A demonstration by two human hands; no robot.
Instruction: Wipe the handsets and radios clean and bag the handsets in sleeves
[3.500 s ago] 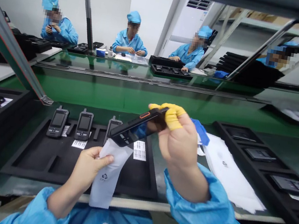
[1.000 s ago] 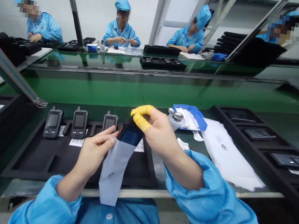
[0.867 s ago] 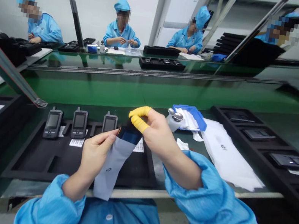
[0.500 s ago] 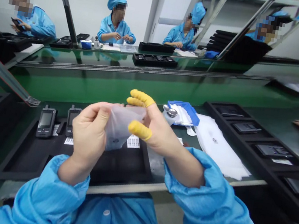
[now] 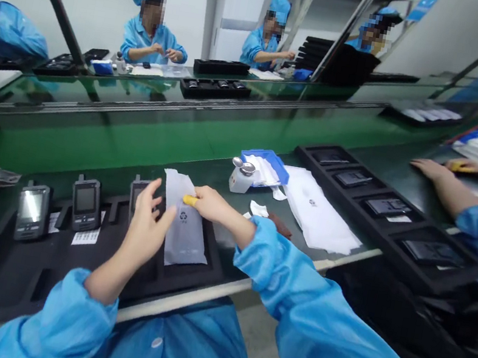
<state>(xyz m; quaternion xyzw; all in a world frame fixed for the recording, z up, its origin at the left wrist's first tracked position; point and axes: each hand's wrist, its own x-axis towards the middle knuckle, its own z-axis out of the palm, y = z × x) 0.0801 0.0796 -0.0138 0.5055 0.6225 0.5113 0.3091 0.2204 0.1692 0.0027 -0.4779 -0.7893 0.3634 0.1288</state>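
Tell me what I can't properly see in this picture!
In the head view:
Handheld device behind the left hand: partly covered by that hand.
Inside the white sleeve: covered by the sleeve itself.
Print on the white label: too small.
Far-left co-worker: cut off by the picture's edge.

Pouch (image 5: 187, 243) is wht w/ blk logo (image 5: 183, 216), tray (image 5: 7, 286) blk.
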